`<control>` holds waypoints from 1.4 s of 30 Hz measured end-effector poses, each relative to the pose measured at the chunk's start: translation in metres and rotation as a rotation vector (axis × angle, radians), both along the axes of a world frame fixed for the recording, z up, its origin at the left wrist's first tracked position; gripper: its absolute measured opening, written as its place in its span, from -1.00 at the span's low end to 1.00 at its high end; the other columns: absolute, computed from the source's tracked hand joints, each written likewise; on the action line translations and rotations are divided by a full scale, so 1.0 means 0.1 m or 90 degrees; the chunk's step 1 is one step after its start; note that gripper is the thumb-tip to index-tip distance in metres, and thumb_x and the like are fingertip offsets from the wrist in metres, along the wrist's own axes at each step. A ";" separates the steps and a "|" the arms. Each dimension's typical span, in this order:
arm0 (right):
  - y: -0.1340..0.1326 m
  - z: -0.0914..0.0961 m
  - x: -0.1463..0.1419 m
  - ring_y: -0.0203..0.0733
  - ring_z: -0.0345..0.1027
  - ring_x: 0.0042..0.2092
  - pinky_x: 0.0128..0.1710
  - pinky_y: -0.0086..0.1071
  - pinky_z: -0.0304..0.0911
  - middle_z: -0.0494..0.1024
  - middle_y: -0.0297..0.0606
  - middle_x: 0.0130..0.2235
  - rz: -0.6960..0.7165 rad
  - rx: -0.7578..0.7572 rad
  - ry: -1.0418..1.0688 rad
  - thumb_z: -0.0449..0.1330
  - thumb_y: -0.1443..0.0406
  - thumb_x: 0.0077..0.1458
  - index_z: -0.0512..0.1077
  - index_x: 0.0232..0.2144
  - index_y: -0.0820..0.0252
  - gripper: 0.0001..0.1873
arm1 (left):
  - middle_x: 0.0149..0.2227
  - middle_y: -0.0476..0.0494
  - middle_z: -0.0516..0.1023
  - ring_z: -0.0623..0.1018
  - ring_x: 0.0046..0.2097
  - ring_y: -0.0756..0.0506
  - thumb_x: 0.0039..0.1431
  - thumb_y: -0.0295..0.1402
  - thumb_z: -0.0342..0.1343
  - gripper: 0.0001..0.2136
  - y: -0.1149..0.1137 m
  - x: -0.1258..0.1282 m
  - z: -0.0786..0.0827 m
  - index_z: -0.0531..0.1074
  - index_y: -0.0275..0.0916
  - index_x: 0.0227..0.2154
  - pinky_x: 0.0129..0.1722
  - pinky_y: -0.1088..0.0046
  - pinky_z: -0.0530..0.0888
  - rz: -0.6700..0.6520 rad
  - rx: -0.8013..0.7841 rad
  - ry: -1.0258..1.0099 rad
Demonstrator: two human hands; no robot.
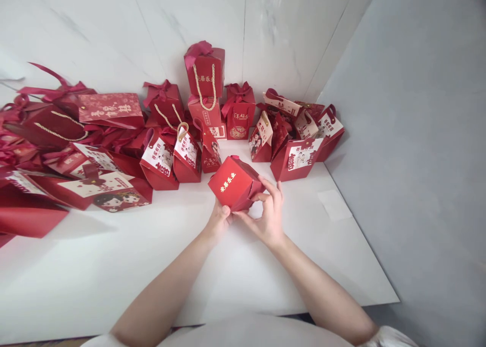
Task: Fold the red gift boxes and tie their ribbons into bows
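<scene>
A small red gift box (232,181) with gold characters on one face is tilted above the white table (228,266), near its middle. My left hand (218,219) grips the box's lower near corner, fingers closed on it. My right hand (268,210) is curled around the box's right side, where its folded flaps show, thumb and fingers pressing the card.
Many red gift boxes and bags with ribbons and rope handles crowd the back of the table: a stacked box (205,71), a flat pile at the left (76,160), a group at the right (299,139). A grey wall (417,134) closes the right side.
</scene>
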State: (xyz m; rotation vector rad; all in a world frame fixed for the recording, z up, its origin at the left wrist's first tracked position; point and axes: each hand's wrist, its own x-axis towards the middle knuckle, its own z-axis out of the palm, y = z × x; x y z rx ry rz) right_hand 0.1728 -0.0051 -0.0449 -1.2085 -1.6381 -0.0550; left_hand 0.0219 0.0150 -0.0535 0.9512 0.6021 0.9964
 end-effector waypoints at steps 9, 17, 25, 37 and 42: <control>0.04 -0.02 0.01 0.16 0.27 0.20 0.26 0.31 -0.04 0.36 0.06 0.15 -0.004 -0.004 0.008 0.31 0.02 0.06 0.04 0.22 0.13 -0.18 | 0.24 -0.35 0.33 0.45 0.15 -0.38 -0.01 0.18 0.21 -0.07 0.02 -0.01 0.03 -0.03 -0.04 0.35 0.01 0.08 0.50 -0.008 -0.009 -0.004; 0.04 -0.05 -0.02 0.18 0.24 0.20 0.27 0.25 0.01 0.32 0.07 0.16 -0.016 -0.032 -0.004 0.27 -0.04 0.07 -0.11 0.37 0.13 0.00 | 0.28 -0.33 0.28 0.44 0.16 -0.39 0.02 0.21 0.15 -0.10 0.04 -0.02 0.01 -0.02 -0.03 0.35 0.03 0.06 0.51 -0.029 -0.029 0.005; 0.01 0.04 0.11 0.17 0.00 0.36 0.33 0.24 -0.15 0.12 0.01 0.34 0.167 -0.084 0.118 0.06 -0.09 0.23 -0.07 0.35 0.11 -0.19 | 0.30 -0.29 0.25 0.37 0.23 -0.40 -0.02 -0.03 0.33 -0.10 0.09 -0.14 -0.01 0.00 -0.01 0.33 0.08 0.03 0.48 0.069 0.063 0.085; 0.24 -0.22 0.02 -0.05 0.28 0.23 0.13 -0.15 0.34 0.25 -0.09 0.31 0.280 -0.322 0.410 0.00 -0.04 0.30 0.09 0.32 0.07 -0.35 | 0.27 -0.21 0.34 0.30 0.30 -0.32 0.17 -0.10 0.20 -0.41 0.31 -0.35 0.05 0.29 -0.15 0.23 0.20 0.19 0.39 0.148 0.148 0.227; 0.23 -0.33 0.00 0.07 0.27 0.20 0.10 -0.01 0.34 0.16 0.11 0.30 0.163 -0.262 0.363 0.33 -0.01 0.03 -0.07 0.37 0.13 0.02 | 0.15 -0.26 0.46 0.47 0.15 -0.30 0.18 -0.09 0.18 -0.47 0.30 -0.33 0.02 0.32 -0.16 0.17 -0.02 0.20 0.53 0.275 0.132 0.344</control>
